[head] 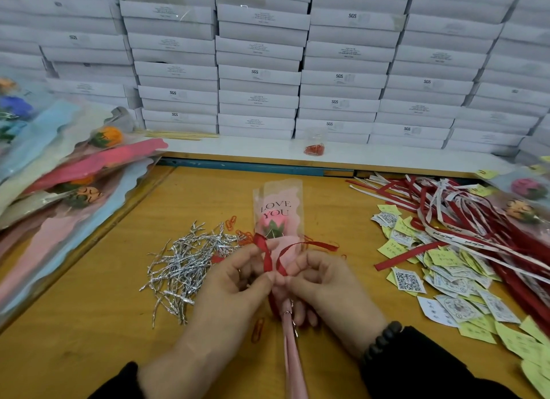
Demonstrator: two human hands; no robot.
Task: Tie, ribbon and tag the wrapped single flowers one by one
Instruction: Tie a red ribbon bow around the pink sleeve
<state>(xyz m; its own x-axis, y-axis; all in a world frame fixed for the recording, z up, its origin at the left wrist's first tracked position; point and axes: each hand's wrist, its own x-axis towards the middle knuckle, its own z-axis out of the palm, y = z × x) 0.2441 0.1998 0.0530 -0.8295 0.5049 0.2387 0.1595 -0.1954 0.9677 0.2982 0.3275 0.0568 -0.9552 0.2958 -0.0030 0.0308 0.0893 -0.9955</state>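
Pink-wrapped flower (278,220), "LOVE YOU" printed, red ribbon (269,260) looped.

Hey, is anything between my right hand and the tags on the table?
Nothing visible blocks it. The right hand pinches the red ribbon on the wrapped flower; the tags lie to its right across bare table. One loose ribbon lies near them, flat.
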